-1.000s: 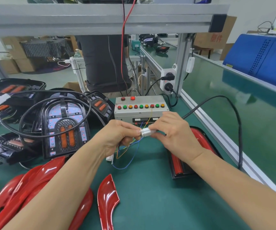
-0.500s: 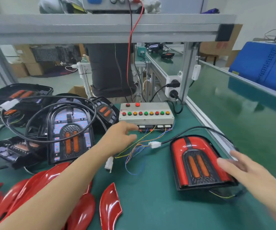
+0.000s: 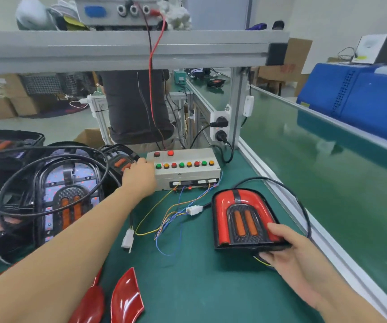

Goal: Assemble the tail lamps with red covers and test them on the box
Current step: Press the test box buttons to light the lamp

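Counter (image 3: 188, 287): green mat, aluminium rail along its right edge.

Test box (image 3: 183, 169): grey, at the back centre of the counter. Top face carries two buttons in a rear row and eight in a front row (green, orange, red). Coloured wires (image 3: 171, 213) leave its front panel and run to a white connector (image 3: 194, 210) lying on the mat.

Tail lamp (image 3: 240, 217): red cover fitted, black centre panel with two orange strips. Sits right of centre, near edge raised off the mat. A black cable (image 3: 302, 206) loops round behind it from the connector.

Right hand (image 3: 302, 259): grip closed on the near right corner of the lamp, thumb on top, fingers under the edge.

Left hand (image 3: 139, 176): reaches to the left end of the box, fingers at its top left corner beside the first green button (whether one presses a button cannot be told; the fingers look curled and hold nothing).

Second white connector (image 3: 127, 238): loose on the mat beside the left forearm.

Uncovered lamps (image 3: 69, 194): black housings, orange strips, stacked at left under looped black cables.

Red covers (image 3: 125, 299): loose, at the near left edge.

Other: a person in dark clothing (image 3: 136, 106) stands behind the counter; a blue machine (image 3: 355, 99) at far right.
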Demonstrator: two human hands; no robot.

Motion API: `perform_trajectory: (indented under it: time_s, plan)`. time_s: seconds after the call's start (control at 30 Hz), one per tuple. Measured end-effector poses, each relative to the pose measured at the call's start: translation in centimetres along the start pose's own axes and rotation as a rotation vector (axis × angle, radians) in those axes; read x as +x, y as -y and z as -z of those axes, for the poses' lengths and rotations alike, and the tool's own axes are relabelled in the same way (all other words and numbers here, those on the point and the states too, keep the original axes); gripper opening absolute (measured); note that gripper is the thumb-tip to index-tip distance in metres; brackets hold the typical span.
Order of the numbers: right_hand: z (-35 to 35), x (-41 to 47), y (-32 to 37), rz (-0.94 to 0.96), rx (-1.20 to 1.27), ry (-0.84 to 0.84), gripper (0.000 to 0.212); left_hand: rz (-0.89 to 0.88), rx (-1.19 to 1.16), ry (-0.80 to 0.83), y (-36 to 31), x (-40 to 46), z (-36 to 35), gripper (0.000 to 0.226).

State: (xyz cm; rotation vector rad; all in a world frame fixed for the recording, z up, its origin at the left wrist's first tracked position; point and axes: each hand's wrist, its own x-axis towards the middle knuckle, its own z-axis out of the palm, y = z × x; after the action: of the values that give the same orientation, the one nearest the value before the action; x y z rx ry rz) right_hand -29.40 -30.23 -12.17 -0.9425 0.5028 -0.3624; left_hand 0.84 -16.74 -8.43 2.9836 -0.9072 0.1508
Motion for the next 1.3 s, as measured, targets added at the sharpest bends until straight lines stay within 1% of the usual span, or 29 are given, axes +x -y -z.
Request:
perform_trajectory:
  time_s: [0.07,0.17,0.27,0.43,0.63,0.77,0.83,0.9,0.97,1.07,1.2,1.3]
  plan:
    - [0.0,0.2,0.3,-0.032,-0.006,0.001,0.023,0.016,-0.027,-0.043,-0.1,-0.1,-0.1,0.043]
    - [-0.1,0.8,0.6,-0.092,-0.034,0.006,0.035,-0.001,-0.008,-0.081,0.0,-0.5,-0.4,0.038]
    - [-0.5,1.2,0.7,-0.132,-0.056,0.008,0.033,-0.024,0.010,-0.104,0.4,-0.8,-0.6,0.032]
    - [-0.7,1.5,0.4,-0.135,-0.041,-0.055,0.040,-0.039,0.128,-0.126,0.6,-0.9,-1.2,0.050]
    - [-1.7,1.6,-0.4,-0.099,-0.032,-0.108,0.031,-0.046,0.115,-0.155,0.9,-1.1,-1.1,0.049]
    - [-1.8,1.5,-0.5,-0.071,-0.061,-0.098,0.029,0.012,0.148,-0.177,0.1,-1.6,-1.0,0.049]
    - [-1.7,1.6,-0.6,-0.065,-0.072,-0.078,0.032,0.042,0.135,-0.193,-1.2,-2.0,-1.1,0.056]
    - [-1.6,1.8,-0.7,-0.062,-0.066,-0.061,0.034,0.003,0.071,-0.202,-3.3,-2.1,-1.3,0.068]
    - [-1.5,1.9,-0.6,-0.072,-0.044,-0.052,0.031,-0.078,0.001,-0.174,-5.8,-1.8,-1.2,0.074]
    - [-1.4,2.1,-0.6,-0.080,0.004,-0.044,0.034,-0.138,-0.107,-0.035,-8.9,-1.0,-0.6,0.074]
    - [-1.4,2.1,-0.5,-0.084,0.008,-0.044,0.037,-0.111,-0.206,0.076,-10.6,-0.6,-0.8,0.075]
    - [-1.4,2.1,-0.5,-0.095,-0.003,-0.041,0.037,-0.095,-0.229,0.092,-10.5,-1.0,-1.6,0.081]
